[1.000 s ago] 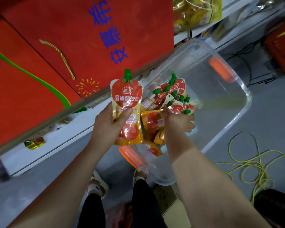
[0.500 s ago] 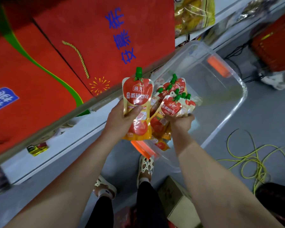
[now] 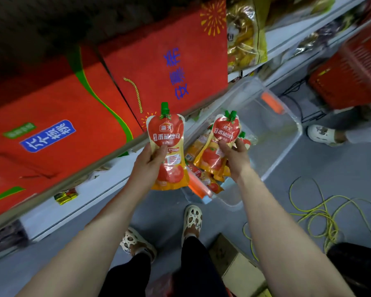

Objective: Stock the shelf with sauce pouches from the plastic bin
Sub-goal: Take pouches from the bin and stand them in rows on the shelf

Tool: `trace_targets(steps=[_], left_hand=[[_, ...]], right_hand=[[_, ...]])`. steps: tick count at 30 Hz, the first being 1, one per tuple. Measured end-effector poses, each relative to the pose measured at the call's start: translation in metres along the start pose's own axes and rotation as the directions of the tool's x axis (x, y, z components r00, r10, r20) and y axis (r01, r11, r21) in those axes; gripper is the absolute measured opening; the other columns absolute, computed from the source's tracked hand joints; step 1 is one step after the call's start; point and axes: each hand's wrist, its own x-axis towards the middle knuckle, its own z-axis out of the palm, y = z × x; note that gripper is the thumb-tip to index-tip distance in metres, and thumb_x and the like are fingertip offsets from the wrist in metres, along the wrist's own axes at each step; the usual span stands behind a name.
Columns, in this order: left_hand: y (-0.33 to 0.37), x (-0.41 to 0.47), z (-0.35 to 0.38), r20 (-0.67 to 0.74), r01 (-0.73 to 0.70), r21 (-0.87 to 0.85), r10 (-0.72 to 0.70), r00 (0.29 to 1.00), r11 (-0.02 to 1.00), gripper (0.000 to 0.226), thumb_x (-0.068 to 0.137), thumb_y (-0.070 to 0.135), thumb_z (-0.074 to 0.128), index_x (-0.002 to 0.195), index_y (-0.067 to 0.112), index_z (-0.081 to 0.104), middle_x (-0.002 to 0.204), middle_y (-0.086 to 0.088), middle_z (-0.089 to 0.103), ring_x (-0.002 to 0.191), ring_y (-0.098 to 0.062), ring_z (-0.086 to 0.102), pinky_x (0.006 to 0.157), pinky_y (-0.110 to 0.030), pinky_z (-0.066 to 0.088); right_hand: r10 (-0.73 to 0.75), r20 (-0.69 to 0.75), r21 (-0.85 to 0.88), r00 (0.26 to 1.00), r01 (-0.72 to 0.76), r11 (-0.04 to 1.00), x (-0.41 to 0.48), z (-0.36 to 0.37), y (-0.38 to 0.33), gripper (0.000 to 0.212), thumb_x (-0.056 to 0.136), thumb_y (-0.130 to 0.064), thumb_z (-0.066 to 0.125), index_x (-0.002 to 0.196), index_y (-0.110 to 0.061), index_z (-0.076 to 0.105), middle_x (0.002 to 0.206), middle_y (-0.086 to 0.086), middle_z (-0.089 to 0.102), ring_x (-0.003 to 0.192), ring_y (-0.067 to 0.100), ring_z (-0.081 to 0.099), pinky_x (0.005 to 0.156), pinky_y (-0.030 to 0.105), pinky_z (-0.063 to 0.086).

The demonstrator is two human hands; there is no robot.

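Observation:
My left hand (image 3: 151, 161) grips one red and yellow tomato sauce pouch (image 3: 167, 138) with a green cap, held upright in front of the shelf edge (image 3: 90, 168). My right hand (image 3: 236, 156) holds a small stack of the same sauce pouches (image 3: 224, 133), also upright, above the clear plastic bin (image 3: 287, 129) on the floor. A few more pouches (image 3: 198, 174) lie in the near end of the bin, partly hidden by my hands.
Big red gift boxes (image 3: 137, 67) fill the shelf at left. A yellow cable (image 3: 321, 209) coils on the floor at right, a cardboard box (image 3: 240, 269) lies by my feet, and a red basket (image 3: 351, 67) and another person's shoe (image 3: 323, 133) are at the far right.
Both hands have risen with their pouches and moved apart. My right hand has lifted its stack up out of the bin. The view has swung so the bin sits further right.

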Motion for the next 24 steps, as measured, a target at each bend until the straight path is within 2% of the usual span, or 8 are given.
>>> trace_targets(steps=[2, 8, 10, 12, 15, 17, 20, 24], left_hand=[[0.021, -0.017, -0.013, 0.008, -0.034, 0.005, 0.034, 0.999, 0.999, 0.015, 0.098, 0.036, 0.05, 0.108, 0.043, 0.058, 0.104, 0.02, 0.068, 0.097, 0.006, 0.064, 0.077, -0.014, 0.046], [0.088, -0.081, -0.064, -0.021, -0.209, -0.007, 0.209, 0.978, 0.978, 0.012, 0.096, 0.023, 0.058, 0.105, 0.028, 0.063, 0.099, 0.012, 0.071, 0.087, 0.0, 0.066, 0.077, -0.019, 0.051], [0.109, -0.106, -0.087, -0.01, -0.284, 0.014, 0.284, 0.959, 0.959, 0.022, 0.089, 0.037, 0.063, 0.105, 0.022, 0.065, 0.103, 0.0, 0.073, 0.097, -0.013, 0.067, 0.088, -0.036, 0.054], [0.128, -0.13, -0.112, -0.005, -0.353, 0.009, 0.353, 0.936, 0.936, 0.039, 0.083, 0.046, 0.066, 0.102, 0.012, 0.062, 0.102, -0.014, 0.071, 0.097, -0.024, 0.066, 0.088, -0.054, 0.053], [0.158, -0.16, -0.143, -0.019, -0.45, -0.025, 0.45, 0.893, 0.893, 0.012, 0.091, 0.024, 0.064, 0.101, 0.018, 0.064, 0.098, -0.002, 0.074, 0.09, -0.014, 0.068, 0.083, -0.039, 0.055], [0.181, -0.181, -0.162, -0.035, -0.524, -0.026, 0.523, 0.852, 0.851, 0.012, 0.092, 0.017, 0.063, 0.103, 0.02, 0.065, 0.095, 0.004, 0.074, 0.087, -0.009, 0.068, 0.081, -0.029, 0.054], [0.213, -0.208, -0.192, -0.111, -0.61, -0.05, 0.602, 0.791, 0.791, 0.019, 0.085, 0.027, 0.065, 0.102, 0.018, 0.065, 0.095, 0.001, 0.074, 0.087, -0.013, 0.069, 0.078, -0.029, 0.055], [0.249, -0.229, -0.235, -0.252, -0.704, -0.071, 0.671, 0.698, 0.706, 0.017, 0.091, 0.023, 0.062, 0.107, 0.017, 0.063, 0.102, -0.003, 0.073, 0.093, -0.016, 0.069, 0.083, -0.032, 0.055]], right_hand=[[-0.028, 0.044, 0.039, 0.999, 0.026, 0.999, -0.037, 0.001, -0.022, 0.024, 0.085, -0.024, 0.075, 0.107, -0.018, 0.066, 0.104, 0.011, 0.075, 0.098, 0.034, 0.071, 0.09, 0.051, 0.056], [-0.286, 0.241, 0.032, 0.928, 0.286, 0.958, -0.167, 0.031, -0.079, 0.021, 0.089, -0.017, 0.07, 0.11, -0.018, 0.068, 0.1, 0.005, 0.075, 0.089, 0.021, 0.07, 0.087, 0.044, 0.056], [-0.376, 0.285, 0.034, 0.882, 0.383, 0.923, -0.21, 0.047, -0.099, 0.022, 0.086, -0.022, 0.073, 0.107, -0.021, 0.07, 0.102, 0.005, 0.075, 0.092, 0.021, 0.07, 0.087, 0.044, 0.056], [-0.471, 0.312, 0.058, 0.825, 0.478, 0.876, -0.248, 0.062, -0.119, 0.022, 0.087, -0.019, 0.072, 0.109, -0.02, 0.07, 0.104, 0.003, 0.075, 0.094, 0.019, 0.07, 0.086, 0.04, 0.056], [-0.584, 0.349, 0.107, 0.733, 0.588, 0.802, -0.301, 0.082, -0.153, 0.023, 0.089, -0.014, 0.069, 0.111, -0.018, 0.068, 0.104, 0.004, 0.075, 0.095, 0.02, 0.07, 0.084, 0.039, 0.057], [-0.653, 0.374, 0.118, 0.658, 0.665, 0.737, -0.329, 0.096, -0.177, 0.019, 0.088, -0.013, 0.07, 0.105, -0.021, 0.069, 0.1, 0.003, 0.075, 0.091, 0.019, 0.069, 0.083, 0.04, 0.056], [-0.717, 0.428, 0.117, 0.55, 0.753, 0.647, -0.363, 0.123, -0.214, 0.017, 0.088, -0.011, 0.07, 0.101, -0.022, 0.069, 0.088, -0.005, 0.074, 0.077, 0.01, 0.066, 0.072, 0.031, 0.053], [-0.724, 0.546, 0.146, 0.423, 0.802, 0.579, -0.394, 0.171, -0.265, 0.014, 0.091, -0.014, 0.067, 0.104, -0.019, 0.067, 0.09, 0.002, 0.073, 0.073, 0.014, 0.07, 0.068, 0.039, 0.053]])
